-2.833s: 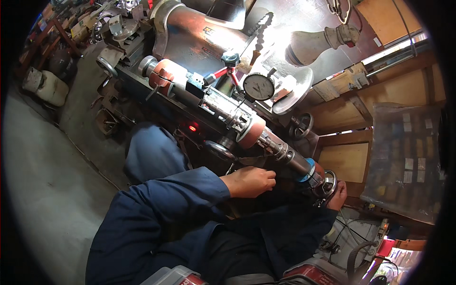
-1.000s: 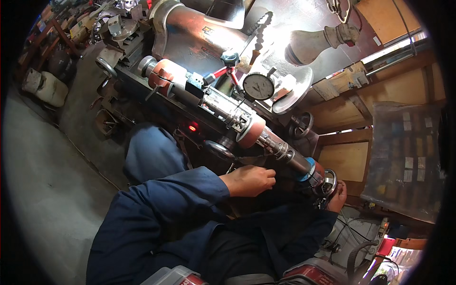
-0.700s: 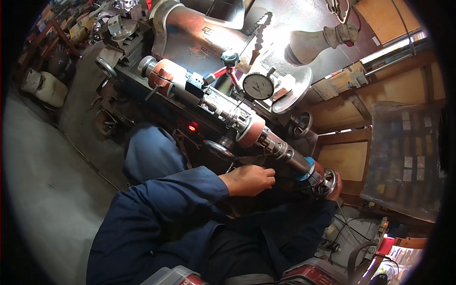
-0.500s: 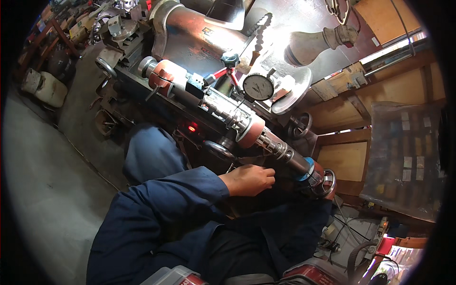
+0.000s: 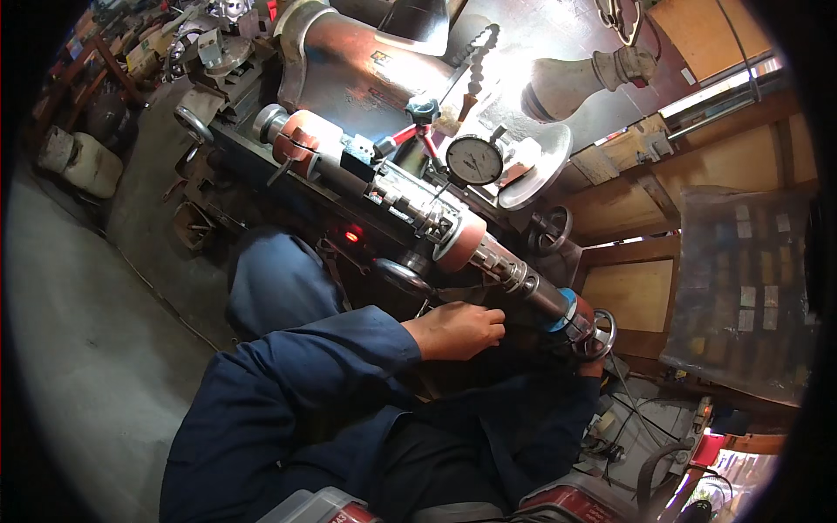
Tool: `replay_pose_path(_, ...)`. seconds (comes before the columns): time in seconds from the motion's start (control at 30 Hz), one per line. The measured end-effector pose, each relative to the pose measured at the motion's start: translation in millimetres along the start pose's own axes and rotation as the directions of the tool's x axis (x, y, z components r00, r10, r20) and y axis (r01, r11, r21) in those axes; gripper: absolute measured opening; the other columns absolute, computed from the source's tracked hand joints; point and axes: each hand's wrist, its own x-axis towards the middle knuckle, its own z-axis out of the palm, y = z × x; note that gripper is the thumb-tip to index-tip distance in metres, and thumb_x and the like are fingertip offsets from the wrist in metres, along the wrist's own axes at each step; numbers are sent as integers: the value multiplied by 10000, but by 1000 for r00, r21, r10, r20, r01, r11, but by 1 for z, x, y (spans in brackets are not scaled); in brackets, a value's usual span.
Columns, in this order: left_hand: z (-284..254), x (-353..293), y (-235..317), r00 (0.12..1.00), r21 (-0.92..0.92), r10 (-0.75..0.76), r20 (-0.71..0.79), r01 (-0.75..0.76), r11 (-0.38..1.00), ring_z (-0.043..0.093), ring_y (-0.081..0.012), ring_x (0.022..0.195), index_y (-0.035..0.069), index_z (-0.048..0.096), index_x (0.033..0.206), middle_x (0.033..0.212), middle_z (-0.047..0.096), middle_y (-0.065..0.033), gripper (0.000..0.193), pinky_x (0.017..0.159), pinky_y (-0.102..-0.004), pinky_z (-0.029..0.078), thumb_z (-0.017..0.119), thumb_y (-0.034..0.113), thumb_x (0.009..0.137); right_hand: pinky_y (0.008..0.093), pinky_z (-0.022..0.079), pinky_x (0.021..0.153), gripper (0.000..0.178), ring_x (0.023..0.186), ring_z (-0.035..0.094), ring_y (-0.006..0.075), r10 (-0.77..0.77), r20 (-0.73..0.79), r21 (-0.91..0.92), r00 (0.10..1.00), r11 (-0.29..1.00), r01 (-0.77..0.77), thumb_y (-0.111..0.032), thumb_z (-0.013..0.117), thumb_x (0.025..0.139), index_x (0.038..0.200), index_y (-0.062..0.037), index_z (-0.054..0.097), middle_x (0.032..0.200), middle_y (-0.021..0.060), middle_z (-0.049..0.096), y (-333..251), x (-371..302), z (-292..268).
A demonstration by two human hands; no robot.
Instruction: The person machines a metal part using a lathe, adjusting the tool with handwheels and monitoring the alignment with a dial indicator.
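A grinding machine spans the middle, with a grey headstock spindle, a red-brown headed workhead and a tailstock barrel set in a slanting line. My left hand is curled closed just below the barrel, beside a thin bright lever; what its fingers hold, if anything, is hidden. At the barrel's lower right end, my right hand shows only in part, right by a chromed handwheel, its fingers hidden. A round dial indicator with a white face stands above the spindle line on a red-jointed arm.
A second handwheel juts out near my knee, and a dark one sits farther right. A grinding-wheel disc is behind the indicator. A clear plastic sheet hangs at right. A dirty white jug stands at left.
My right forearm has drawn slightly down and left, and part of the right hand now shows below the handwheel. The left hand stays in place.
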Motion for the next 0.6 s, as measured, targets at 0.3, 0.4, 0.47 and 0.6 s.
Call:
replay_pose_path(0.3,0,0,-1,1000,29,14,-17,-13,1000,628,-262,760,57,587,840,868,530,-81,127,638,-370,523,632,176,843,313,474,811,236,880,609,179,103,129,65,986,992,-112,-250,566,948,971,-20,612,910,83,652,19,-12,-16)
replay_pose_path(0.4,-8,-6,0,999,51,-2,-41,4,999,625,-251,762,65,590,847,865,530,-75,115,632,-360,521,635,170,836,310,479,815,405,946,612,192,234,-72,271,970,940,-207,-353,511,974,1128,9,608,1062,100,647,27,-8,-15)
replay_pose_path(0.47,-11,-4,2,999,57,8,-44,-5,998,625,-244,768,68,592,850,864,530,-72,111,631,-354,521,638,168,832,315,477,807,460,906,611,184,323,-97,321,941,905,-277,-421,460,984,1083,-3,623,1005,97,656,-20,0,-23)
replay_pose_path(0.6,-20,-2,4,980,37,45,-196,-38,999,611,-242,756,57,590,864,841,521,-74,112,625,-342,510,660,127,812,322,473,791,623,853,612,191,313,-3,608,950,755,-247,-527,344,999,1048,14,648,946,110,671,-81,12,-27)
